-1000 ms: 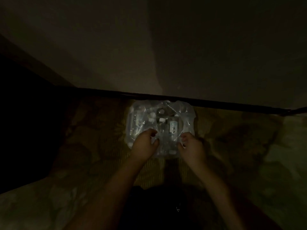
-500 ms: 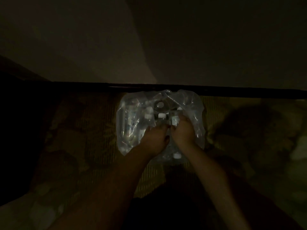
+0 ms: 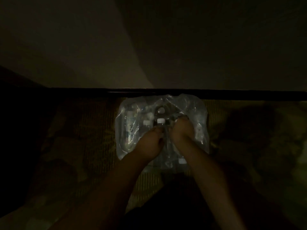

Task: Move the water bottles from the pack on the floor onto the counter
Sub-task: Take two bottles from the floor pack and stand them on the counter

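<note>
Pack (image 3: 129, 130) on floor (image 3: 83, 133), frame ctr. L hand (image 3: 152, 141), R hand (image 3: 181, 132) curled close together mid-pack; gripping wrap (image 3: 197, 112) or white-cap bottle (image 3: 160, 121), can't tell, too dark. Risk: wrap snags bottle on pull, grip slips, drop.

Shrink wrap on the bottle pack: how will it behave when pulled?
Likely floppy: the shrink wrap is wrinkled and sits loosely around the bottles. Probably slippery too, given its glossy highlights.

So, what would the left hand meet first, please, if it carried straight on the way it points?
Probably the white-capped bottle just beyond the left hand, inside the plastic pack; the dim light leaves depth unclear.
</note>
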Tool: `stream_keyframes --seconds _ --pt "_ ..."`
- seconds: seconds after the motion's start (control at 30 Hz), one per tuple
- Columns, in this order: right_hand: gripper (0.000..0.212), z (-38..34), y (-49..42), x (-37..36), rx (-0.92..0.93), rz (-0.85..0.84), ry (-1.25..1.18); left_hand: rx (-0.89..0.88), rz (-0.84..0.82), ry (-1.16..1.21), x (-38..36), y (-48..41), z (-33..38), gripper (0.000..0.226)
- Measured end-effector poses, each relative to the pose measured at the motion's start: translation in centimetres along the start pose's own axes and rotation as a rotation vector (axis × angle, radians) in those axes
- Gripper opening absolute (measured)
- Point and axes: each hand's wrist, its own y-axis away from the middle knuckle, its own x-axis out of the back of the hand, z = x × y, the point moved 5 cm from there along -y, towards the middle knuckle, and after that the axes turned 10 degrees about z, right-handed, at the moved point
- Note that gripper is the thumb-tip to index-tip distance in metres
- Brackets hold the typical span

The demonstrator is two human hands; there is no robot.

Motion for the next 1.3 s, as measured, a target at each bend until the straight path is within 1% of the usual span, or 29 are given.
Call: stream_keyframes --seconds 0.03,0.07,0.13,0.17,0.27,0.33,0.4,0.5,0.53,0.6,0.67,0.73,0.8,0.9,0.97,1.03,1.1,1.2,1.3 --pt "0.041 0.0 0.2 0.4 0.003 0.003 -0.031 0.011 0.01 0.022 0.2 0.0 -0.1 0.038" --pt "0.05 -0.1 0.6 0.9 0.022 -0.002 -0.086 0.025 0.028 0.047 0.4 0.0 -0.2 0.037" --pt "0.074 -0.3 1.1 2.0 0.078 0.012 -0.225 0.045 0.051 0.091 0.9 0.1 0.0 0.036" --pt "0.08 -0.4 1.5 2.7 0.102 0.024 -0.275 0.054 0.052 0.105 1.1 0.2 0.1 0.036" --pt "0.077 -1.2 2.6 5.5 0.186 0.11 -0.328 0.139 0.094 0.165 2.0 1.1 0.9 0.032" --pt "0.08 -1.9 4.0 8.2 0.24 0.158 -0.398 0.273 0.114 0.245 3.0 2.4 2.0 0.029" --pt "0.085 -2.6 5.6 11.1 0.285 0.171 -0.496 0.462 0.077 0.457 3.9 4.1 3.6 0.035" --pt "0.083 -3.7 9.3 16.0 0.333 0.227 -0.607 0.781 -0.059 0.892 5.7 7.0 7.2 0.056" --pt "0.082 -4.0 10.7 17.5 0.344 0.238 -0.655 0.861 -0.1 1.052 6.6 7.8 8.5 0.061" --pt "0.081 -4.5 13.7 20.4 0.363 0.227 -0.726 0.937 -0.161 1.31 8.6 9.1 11.0 0.069" --pt "0.077 -4.8 16.4 22.5 0.385 0.206 -0.743 0.985 -0.163 1.395 10.6 10.3 12.7 0.075" --pt "0.077 -4.8 18.6 24.6 0.384 0.18 -0.732 1.027 -0.154 1.443 12.6 11.7 14.5 0.073" --pt "0.078 -4.5 20.3 26.4 0.338 0.132 -0.724 1.025 -0.108 1.472 14.5 12.9 16.1 0.065" --pt "0.079 -3.9 21.9 28.6 0.242 0.074 -0.694 0.915 -0.027 1.434 17.5 14.2 17.7 0.049" --pt "0.076 -3.9 22.6 29.7 0.235 0.054 -0.667 0.856 0.045 1.408 19.3 14.9 18.3 0.045" --pt "0.072 -4.1 23.3 30.2 0.261 0.01 -0.626 0.794 0.201 1.317 21.3 15.8 18.4 0.049" --pt "0.068 -4.4 23.8 30.1 0.3 -0.033 -0.587 0.675 0.332 1.164 23.2 16.4 18.2 0.052" --pt "0.062 -4.7 24.2 29.1 0.359 -0.127 -0.533 0.534 0.391 0.939 24.4 17.3 17.9 0.065" --pt "0.055 -4.3 24.2 27.8 0.428 -0.174 -0.44 0.449 0.41 0.796 24.2 18.7 16.5 0.073"
